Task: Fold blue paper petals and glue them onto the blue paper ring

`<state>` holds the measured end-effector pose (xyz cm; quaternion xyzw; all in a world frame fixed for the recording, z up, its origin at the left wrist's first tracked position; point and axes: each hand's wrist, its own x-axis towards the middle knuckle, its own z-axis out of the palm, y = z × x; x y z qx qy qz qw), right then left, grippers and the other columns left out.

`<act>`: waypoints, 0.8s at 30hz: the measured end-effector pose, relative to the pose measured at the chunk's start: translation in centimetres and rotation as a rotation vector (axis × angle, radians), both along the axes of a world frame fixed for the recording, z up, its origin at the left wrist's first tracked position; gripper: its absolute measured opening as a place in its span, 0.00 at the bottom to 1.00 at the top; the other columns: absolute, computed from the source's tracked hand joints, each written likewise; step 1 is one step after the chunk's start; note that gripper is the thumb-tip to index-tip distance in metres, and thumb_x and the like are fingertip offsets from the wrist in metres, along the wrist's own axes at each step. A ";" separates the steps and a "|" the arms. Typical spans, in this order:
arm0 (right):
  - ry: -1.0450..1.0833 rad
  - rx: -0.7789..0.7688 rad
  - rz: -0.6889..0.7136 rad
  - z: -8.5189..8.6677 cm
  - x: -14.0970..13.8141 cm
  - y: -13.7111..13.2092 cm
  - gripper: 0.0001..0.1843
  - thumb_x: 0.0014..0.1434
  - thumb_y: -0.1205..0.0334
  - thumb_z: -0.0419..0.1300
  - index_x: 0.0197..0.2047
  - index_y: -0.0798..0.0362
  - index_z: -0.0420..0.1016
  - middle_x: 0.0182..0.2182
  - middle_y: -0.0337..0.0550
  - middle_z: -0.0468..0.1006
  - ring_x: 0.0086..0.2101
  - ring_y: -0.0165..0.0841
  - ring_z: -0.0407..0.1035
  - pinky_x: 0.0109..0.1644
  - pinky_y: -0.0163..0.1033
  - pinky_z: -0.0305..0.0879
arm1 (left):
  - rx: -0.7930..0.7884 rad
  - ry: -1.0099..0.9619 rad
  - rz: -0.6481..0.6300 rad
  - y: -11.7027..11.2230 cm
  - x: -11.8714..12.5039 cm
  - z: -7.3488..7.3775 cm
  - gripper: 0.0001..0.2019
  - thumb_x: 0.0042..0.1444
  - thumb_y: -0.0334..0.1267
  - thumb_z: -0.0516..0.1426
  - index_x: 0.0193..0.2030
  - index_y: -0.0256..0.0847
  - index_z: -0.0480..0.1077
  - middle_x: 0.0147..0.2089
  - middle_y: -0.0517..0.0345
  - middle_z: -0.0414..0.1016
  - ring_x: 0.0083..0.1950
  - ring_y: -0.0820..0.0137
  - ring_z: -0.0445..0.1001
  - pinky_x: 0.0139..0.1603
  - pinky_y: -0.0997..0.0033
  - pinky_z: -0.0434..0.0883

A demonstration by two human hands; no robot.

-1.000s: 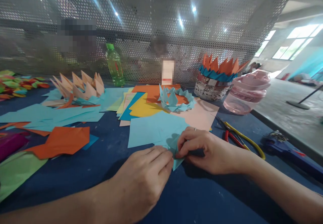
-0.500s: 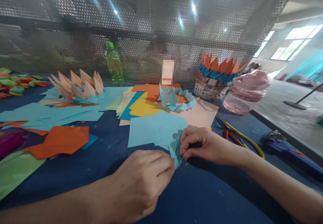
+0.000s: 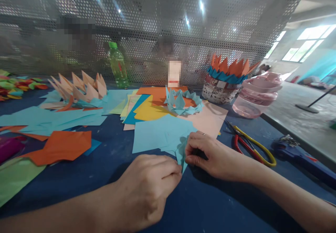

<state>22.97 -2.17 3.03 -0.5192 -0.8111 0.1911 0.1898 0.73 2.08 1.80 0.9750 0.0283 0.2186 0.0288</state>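
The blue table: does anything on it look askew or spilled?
The coloured sheets behind the light-blue paper lie askew, edges at differing angles. The container under the orange-and-blue crown looks blotchy. No visible spill.

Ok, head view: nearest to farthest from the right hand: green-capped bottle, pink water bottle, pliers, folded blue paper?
1. Folded blue paper, touching the right hand.
2. Pliers, to its right.
3. Pink water bottle, back right.
4. Green-capped bottle, back left.

A thin, shiny ring [image 3: 204,134] circles one of the fingers [image 3: 195,136] of the right hand [image 3: 203,152]; the left hand [image 3: 151,184] and both forearms [image 3: 265,177] show bare.
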 end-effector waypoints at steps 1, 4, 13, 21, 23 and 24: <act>0.005 -0.002 -0.015 0.0 -0.1 0.0 0.05 0.60 0.64 0.59 0.32 0.53 0.69 0.32 0.40 0.71 0.36 0.31 0.64 0.42 0.38 0.60 | -0.008 0.000 0.005 0.0 0.0 0.0 0.16 0.51 0.24 0.49 0.44 0.37 0.72 0.41 0.52 0.76 0.42 0.68 0.75 0.44 0.72 0.73; 0.027 -0.009 -0.058 -0.2 -0.3 0.0 0.05 0.59 0.63 0.60 0.31 0.53 0.70 0.31 0.39 0.71 0.35 0.30 0.64 0.41 0.37 0.60 | -0.021 -0.004 0.013 -0.1 0.1 0.0 0.16 0.52 0.24 0.49 0.43 0.37 0.72 0.40 0.52 0.76 0.42 0.68 0.75 0.44 0.72 0.73; 0.046 -0.002 -0.098 -0.5 -0.5 -0.2 0.06 0.59 0.62 0.60 0.30 0.53 0.71 0.31 0.39 0.71 0.34 0.30 0.65 0.39 0.36 0.60 | -0.024 0.018 0.027 -0.1 0.1 0.0 0.16 0.52 0.23 0.49 0.43 0.38 0.72 0.40 0.52 0.76 0.42 0.69 0.75 0.44 0.72 0.73; 0.016 0.013 -0.102 -0.3 -0.6 -0.3 0.06 0.59 0.63 0.59 0.31 0.52 0.70 0.31 0.39 0.71 0.34 0.30 0.64 0.40 0.37 0.59 | -0.074 -0.037 0.034 -0.1 0.2 0.1 0.15 0.53 0.23 0.48 0.41 0.39 0.72 0.38 0.54 0.76 0.40 0.70 0.75 0.41 0.74 0.73; 0.016 0.007 -0.102 -0.3 -0.6 -0.3 0.05 0.59 0.63 0.59 0.31 0.52 0.70 0.31 0.38 0.71 0.34 0.30 0.64 0.41 0.37 0.59 | -0.095 -0.071 0.032 -0.1 0.2 0.1 0.15 0.53 0.23 0.48 0.42 0.38 0.71 0.38 0.54 0.76 0.40 0.70 0.75 0.40 0.74 0.72; 0.018 0.004 -0.103 -0.3 -0.6 -0.3 0.05 0.59 0.63 0.59 0.31 0.52 0.69 0.31 0.38 0.71 0.34 0.30 0.64 0.41 0.37 0.59 | -0.111 -0.081 0.035 -0.1 0.2 0.1 0.15 0.54 0.23 0.48 0.44 0.37 0.70 0.39 0.54 0.76 0.40 0.70 0.75 0.40 0.73 0.72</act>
